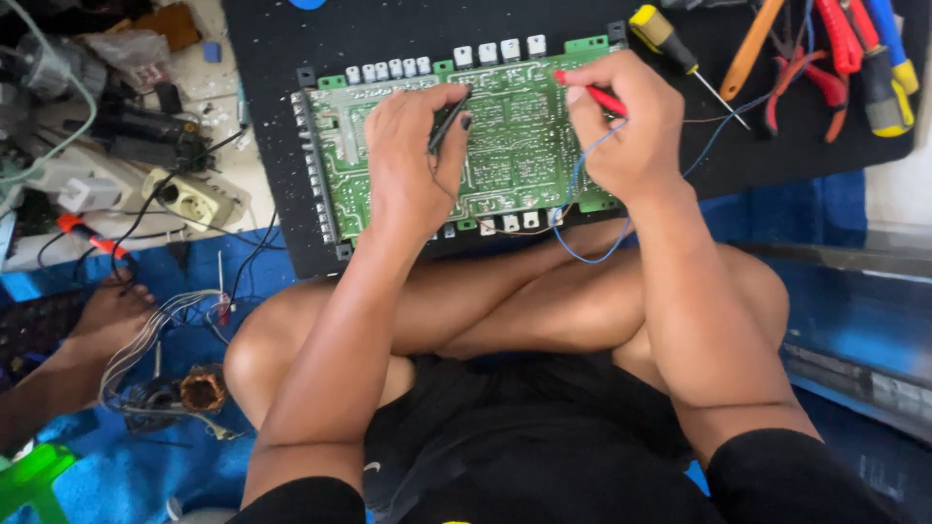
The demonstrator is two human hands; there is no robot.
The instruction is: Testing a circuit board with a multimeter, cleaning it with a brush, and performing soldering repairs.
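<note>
A large green circuit board (505, 146) lies solder side up on a black mat (272, 58) in front of my crossed legs. My left hand (413, 155) grips a black test probe (449, 118) with its tip down on the board's middle. My right hand (626, 126) pinches a red test probe (592, 92) against the board's upper right part. A blue lead (582, 247) and a thin dark lead run from my right hand across the board's near edge.
Screwdrivers (680, 49) and red-handled pliers (825, 82) lie at the mat's far right. A power strip (194, 199), cables and clutter fill the left. Another person's foot (112, 315) rests at the left on the blue floor cover, near a copper coil (202, 388).
</note>
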